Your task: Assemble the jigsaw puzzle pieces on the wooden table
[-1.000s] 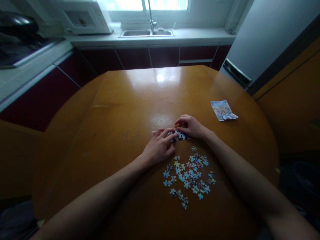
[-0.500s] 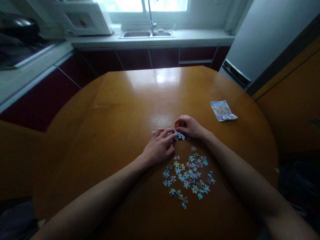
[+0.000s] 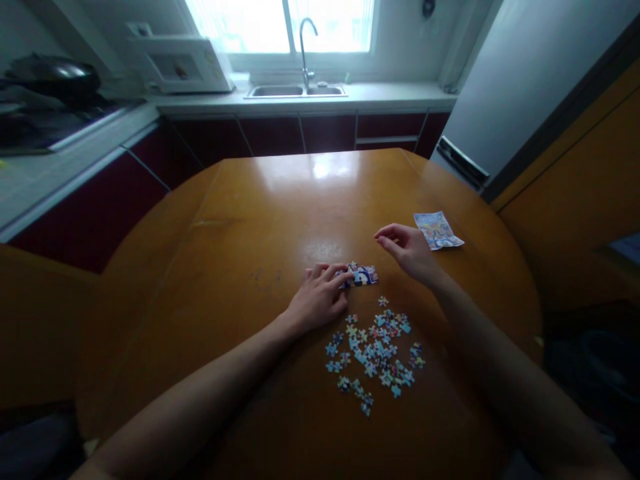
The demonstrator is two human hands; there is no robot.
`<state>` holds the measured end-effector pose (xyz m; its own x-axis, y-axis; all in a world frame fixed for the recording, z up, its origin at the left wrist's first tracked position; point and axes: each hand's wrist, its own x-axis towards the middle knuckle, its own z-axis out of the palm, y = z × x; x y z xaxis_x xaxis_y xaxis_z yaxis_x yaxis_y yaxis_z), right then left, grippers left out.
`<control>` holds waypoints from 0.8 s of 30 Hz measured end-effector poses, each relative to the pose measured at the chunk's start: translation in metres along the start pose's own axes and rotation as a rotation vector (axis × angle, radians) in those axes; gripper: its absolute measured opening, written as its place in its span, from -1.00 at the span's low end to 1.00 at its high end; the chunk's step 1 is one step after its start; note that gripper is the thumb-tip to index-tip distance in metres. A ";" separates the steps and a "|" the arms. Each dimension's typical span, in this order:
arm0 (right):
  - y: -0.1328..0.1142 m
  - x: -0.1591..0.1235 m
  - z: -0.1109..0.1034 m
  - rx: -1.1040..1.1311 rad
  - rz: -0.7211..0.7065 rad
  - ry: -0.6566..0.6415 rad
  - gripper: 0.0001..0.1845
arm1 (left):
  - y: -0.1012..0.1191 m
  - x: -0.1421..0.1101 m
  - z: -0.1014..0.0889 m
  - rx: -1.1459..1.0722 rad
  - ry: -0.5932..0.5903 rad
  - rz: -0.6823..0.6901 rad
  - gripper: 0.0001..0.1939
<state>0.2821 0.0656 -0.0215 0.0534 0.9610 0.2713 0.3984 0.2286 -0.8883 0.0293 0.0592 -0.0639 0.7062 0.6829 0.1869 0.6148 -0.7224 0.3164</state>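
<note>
My left hand (image 3: 323, 297) rests on the table with its fingers outstretched, their tips on the left part of a small joined section of jigsaw puzzle (image 3: 366, 276). That section is dark blue, white and light blue; its left end is hidden under my fingers. Up and to the right of it, my right hand (image 3: 407, 252) is raised with thumb and fingers pinched together. Whatever may be between those fingertips is too small to make out. Loose jigsaw pieces (image 3: 380, 353), mostly light blue with some yellow and red, lie scattered nearer to me.
A creased printed sheet (image 3: 438, 231) lies on the wooden table (image 3: 210, 267) beyond my right hand. Farther off are a counter with a sink (image 3: 277, 91), a white microwave (image 3: 183, 65), a pan (image 3: 55, 75) on the stove and a tall fridge (image 3: 520, 73).
My right hand has lifted off the joined section and moved right, uncovering more of it. My left hand stays on its left part. The camera view has tilted up slightly.
</note>
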 end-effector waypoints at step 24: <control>-0.005 -0.174 -0.044 -0.486 0.124 -0.415 -0.87 | -0.009 0.002 0.008 -0.103 0.132 0.039 -0.44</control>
<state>0.3115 -0.1094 -0.0477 -0.1938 0.9782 -0.0746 0.7858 0.1093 -0.6087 0.0280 0.0660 -0.0734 0.6726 0.6677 0.3191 0.5438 -0.7384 0.3988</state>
